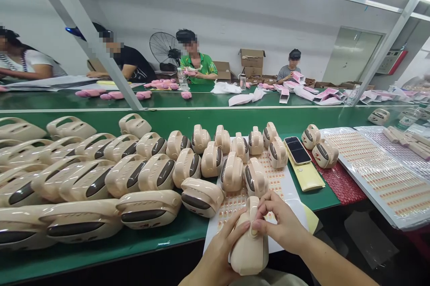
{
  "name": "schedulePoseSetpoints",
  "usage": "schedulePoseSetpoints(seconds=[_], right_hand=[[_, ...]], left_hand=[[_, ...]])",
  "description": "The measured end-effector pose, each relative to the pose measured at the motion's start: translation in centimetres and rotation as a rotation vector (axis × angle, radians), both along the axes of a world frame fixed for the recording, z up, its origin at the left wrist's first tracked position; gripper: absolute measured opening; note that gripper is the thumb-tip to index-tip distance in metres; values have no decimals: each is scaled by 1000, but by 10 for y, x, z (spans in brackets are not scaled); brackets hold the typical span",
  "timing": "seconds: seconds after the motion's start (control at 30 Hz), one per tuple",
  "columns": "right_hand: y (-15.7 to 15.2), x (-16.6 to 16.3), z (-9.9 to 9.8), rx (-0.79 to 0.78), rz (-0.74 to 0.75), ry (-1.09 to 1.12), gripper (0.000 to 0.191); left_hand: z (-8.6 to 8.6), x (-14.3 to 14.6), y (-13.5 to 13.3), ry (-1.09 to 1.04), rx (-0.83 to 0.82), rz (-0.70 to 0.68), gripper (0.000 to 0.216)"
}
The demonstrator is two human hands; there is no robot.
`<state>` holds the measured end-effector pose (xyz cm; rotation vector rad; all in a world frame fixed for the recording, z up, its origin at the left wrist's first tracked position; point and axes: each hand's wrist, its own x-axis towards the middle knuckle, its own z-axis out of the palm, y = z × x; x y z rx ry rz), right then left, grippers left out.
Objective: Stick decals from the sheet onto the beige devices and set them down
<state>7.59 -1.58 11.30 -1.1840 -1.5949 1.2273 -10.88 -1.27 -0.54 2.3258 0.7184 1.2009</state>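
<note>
In front of me is a beige plastic housing with a loop handle (pixel 249 257), its rounded end towards me. My left hand (pixel 223 243) is closed around its left side, the thumb lying by the foot of the handle. My right hand (pixel 277 221) is also closed on it: bent fingers and thumb press at the handle. Whether a small piece sits under those fingertips is hidden. Beneath the housing lies a white sheet of small orange stickers (pixel 231 205). Two similar housings (pixel 232 172) stand just beyond my hands.
Rows of beige housings with dark panels (pixel 148 209) fill the left of the green bench (pixel 161 236). To the right are a phone (pixel 298 150), a yellow pad (pixel 307 177) and larger sticker sheets (pixel 379 178). Several co-workers sit across, with pink items (pixel 161 83).
</note>
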Motion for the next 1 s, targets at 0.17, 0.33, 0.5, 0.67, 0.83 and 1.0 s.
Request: schedulePoseSetpoints(seconds=[0.17, 0.33, 0.5, 0.67, 0.83, 1.0], right_hand=[[-6, -4, -15, 83, -93, 53, 22], [-11, -9, -24, 204, -191, 63, 19], [-13, -9, -30, 359, -232, -5, 14], [-17, -3, -30, 625, -143, -194, 9], [-15, -3, -27, 564, -135, -207, 46], [9, 7, -17, 340, -98, -52, 36]], left_hand=[[-1, 3, 3, -57, 9, 8, 91], [0, 4, 3, -110, -6, 26, 90], [5, 6, 2, -95, 51, 57, 87], [10, 8, 4, -71, 118, 69, 88], [16, 7, 9, -31, 208, 35, 83], [27, 14, 5, -182, 91, -27, 69]])
